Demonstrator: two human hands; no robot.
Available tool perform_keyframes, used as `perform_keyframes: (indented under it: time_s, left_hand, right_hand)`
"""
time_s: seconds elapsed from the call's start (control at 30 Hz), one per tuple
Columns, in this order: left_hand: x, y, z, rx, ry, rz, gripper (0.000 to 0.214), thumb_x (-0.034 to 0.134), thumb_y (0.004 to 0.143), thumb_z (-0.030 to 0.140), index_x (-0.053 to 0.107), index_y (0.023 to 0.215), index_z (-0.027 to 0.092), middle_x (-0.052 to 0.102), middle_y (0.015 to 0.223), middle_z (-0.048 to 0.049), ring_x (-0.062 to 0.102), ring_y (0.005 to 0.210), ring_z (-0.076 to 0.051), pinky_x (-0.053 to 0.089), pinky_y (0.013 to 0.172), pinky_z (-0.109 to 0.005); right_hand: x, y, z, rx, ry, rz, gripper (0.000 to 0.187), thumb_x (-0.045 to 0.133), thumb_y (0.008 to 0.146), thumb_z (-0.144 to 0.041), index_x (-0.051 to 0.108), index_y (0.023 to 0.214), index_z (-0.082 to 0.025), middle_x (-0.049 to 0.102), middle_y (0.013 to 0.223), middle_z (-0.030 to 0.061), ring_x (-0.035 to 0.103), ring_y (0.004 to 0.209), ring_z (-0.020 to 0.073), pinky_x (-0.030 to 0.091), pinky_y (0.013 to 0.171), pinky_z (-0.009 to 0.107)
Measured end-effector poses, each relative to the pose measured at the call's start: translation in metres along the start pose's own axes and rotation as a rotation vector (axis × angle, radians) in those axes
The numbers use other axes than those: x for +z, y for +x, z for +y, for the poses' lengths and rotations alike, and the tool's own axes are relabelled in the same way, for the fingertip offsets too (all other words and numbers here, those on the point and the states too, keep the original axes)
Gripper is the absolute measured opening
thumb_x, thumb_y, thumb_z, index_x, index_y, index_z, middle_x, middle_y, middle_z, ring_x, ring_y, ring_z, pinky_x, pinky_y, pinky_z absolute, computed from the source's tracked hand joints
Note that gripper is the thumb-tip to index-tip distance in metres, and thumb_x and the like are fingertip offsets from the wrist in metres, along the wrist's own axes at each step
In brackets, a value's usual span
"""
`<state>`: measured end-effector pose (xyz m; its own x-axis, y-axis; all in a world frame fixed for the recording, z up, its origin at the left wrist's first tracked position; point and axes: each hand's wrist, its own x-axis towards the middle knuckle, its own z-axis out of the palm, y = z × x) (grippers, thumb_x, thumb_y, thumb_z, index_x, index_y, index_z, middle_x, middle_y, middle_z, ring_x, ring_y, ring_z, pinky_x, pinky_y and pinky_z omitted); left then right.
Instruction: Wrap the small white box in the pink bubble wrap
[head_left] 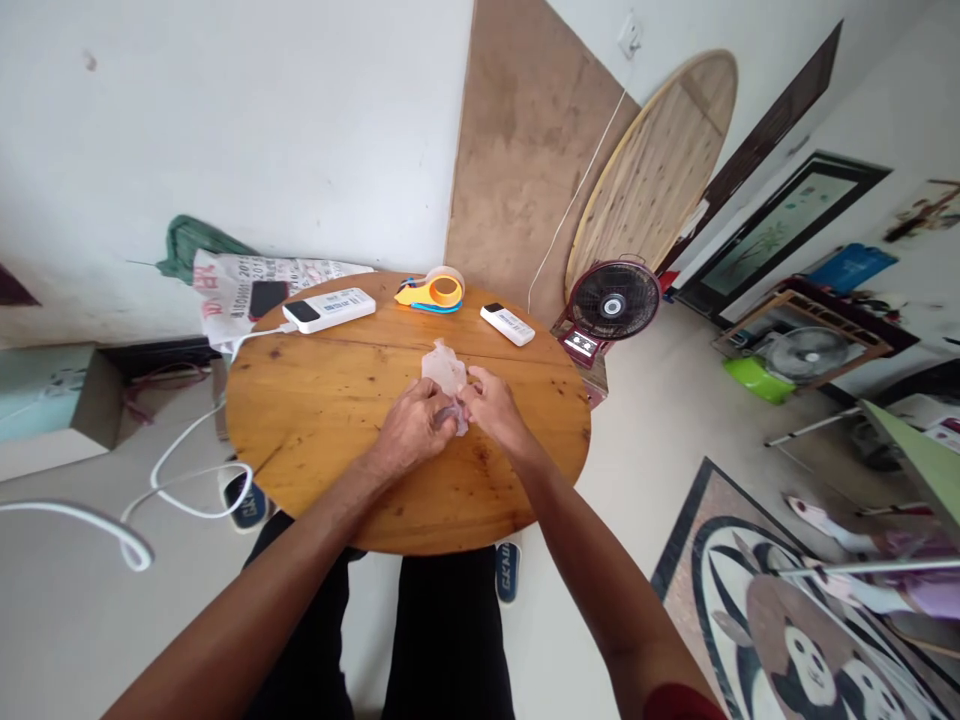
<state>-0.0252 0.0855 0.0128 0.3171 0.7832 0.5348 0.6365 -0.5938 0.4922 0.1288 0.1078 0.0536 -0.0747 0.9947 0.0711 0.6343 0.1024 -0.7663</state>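
Observation:
On the round wooden table (315, 420), my left hand (411, 432) and my right hand (491, 408) meet at the middle. Both pinch the near end of a small clear plastic bag (444, 368) that lies flat on the wood. The fingers of each hand are curled closed on the bag's edge. Something small and dark shows between the fingertips; I cannot make out what it is.
A white power bank (330, 309) with a white cable (180, 470) lies at the table's far left, an orange tape dispenser (435, 291) at the far edge, a white remote (508, 324) to its right. A fan (613, 303) stands on the floor beyond. Printed paper (232, 285) lies behind.

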Motion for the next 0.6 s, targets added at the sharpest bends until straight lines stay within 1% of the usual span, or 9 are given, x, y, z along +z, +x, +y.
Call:
perform_keyframes:
  time_s: [0.1,0.17,0.27,0.33,0.4,0.47,0.53,0.6]
  left_hand:
    - [-0.002,-0.003,-0.002,0.008,-0.136,0.028,0.026,0.052,0.076,0.015,0.07,0.094,0.017,0.06,0.092,-0.0087,0.057,0.09,-0.022,0.049,0.081,-0.034]
    - [-0.002,-0.004,-0.004,0.001,-0.216,0.059,0.028,0.049,0.076,0.013,0.069,0.095,0.017,0.061,0.091,-0.0076,0.058,0.09,-0.02,0.049,0.083,-0.034]
    - [-0.002,-0.004,-0.005,-0.065,-0.263,0.095,0.025,0.05,0.072,0.013,0.062,0.093,0.018,0.062,0.09,-0.0054,0.058,0.088,-0.019,0.049,0.083,-0.034]
    - [-0.002,-0.004,-0.004,-0.129,-0.288,0.11,0.021,0.052,0.071,0.015,0.058,0.09,0.019,0.063,0.088,-0.0038,0.058,0.085,-0.018,0.049,0.081,-0.033]
    - [-0.001,-0.004,-0.003,-0.164,-0.315,0.122,0.014,0.053,0.072,0.017,0.056,0.086,0.02,0.062,0.086,-0.003,0.058,0.084,-0.018,0.049,0.079,-0.031]
    - [-0.001,-0.004,-0.003,-0.154,-0.327,0.127,0.009,0.054,0.074,0.019,0.057,0.082,0.02,0.061,0.084,-0.0033,0.058,0.083,-0.018,0.049,0.078,-0.031]
    - [-0.001,-0.004,-0.003,-0.126,-0.34,0.127,0.008,0.053,0.074,0.02,0.059,0.079,0.019,0.061,0.085,-0.0047,0.059,0.086,-0.018,0.049,0.08,-0.032]
    - [-0.001,-0.003,-0.004,-0.129,-0.371,0.125,0.01,0.053,0.074,0.02,0.062,0.078,0.018,0.062,0.087,-0.0059,0.06,0.088,-0.019,0.049,0.082,-0.033]
  right_hand:
    - [-0.005,-0.007,-0.003,0.068,0.154,-0.097,0.041,0.045,0.08,-0.015,0.054,0.12,-0.014,0.07,0.088,0.0047,0.063,0.061,0.0118,0.049,0.057,0.021]
    - [-0.006,-0.012,-0.003,0.042,0.172,-0.14,0.041,0.047,0.078,-0.013,0.056,0.117,-0.014,0.07,0.091,0.0043,0.064,0.065,0.0117,0.049,0.058,0.02]
    - [-0.004,-0.017,-0.005,-0.037,0.075,-0.151,0.042,0.054,0.074,-0.012,0.058,0.116,-0.016,0.07,0.095,0.0034,0.064,0.076,0.0133,0.05,0.067,0.022]
    - [-0.001,-0.02,-0.008,-0.095,-0.051,-0.134,0.049,0.058,0.075,-0.012,0.054,0.123,-0.017,0.069,0.102,0.005,0.063,0.081,0.015,0.051,0.075,0.026]
    - [0.002,-0.023,-0.011,-0.142,-0.191,-0.109,0.057,0.057,0.077,-0.011,0.048,0.132,-0.017,0.067,0.108,0.0069,0.063,0.085,0.0169,0.05,0.082,0.03]
    - [0.004,-0.025,-0.014,-0.166,-0.278,-0.085,0.061,0.055,0.079,-0.011,0.043,0.138,-0.018,0.067,0.11,0.0075,0.062,0.09,0.0185,0.048,0.087,0.032]
    - [0.005,-0.028,-0.015,-0.181,-0.292,-0.078,0.063,0.054,0.08,-0.012,0.039,0.141,-0.018,0.067,0.109,0.007,0.062,0.092,0.0189,0.048,0.089,0.033]
    - [0.007,-0.032,-0.017,-0.199,-0.291,-0.073,0.065,0.053,0.081,-0.011,0.035,0.144,-0.019,0.067,0.109,0.0066,0.062,0.094,0.0191,0.048,0.089,0.032]
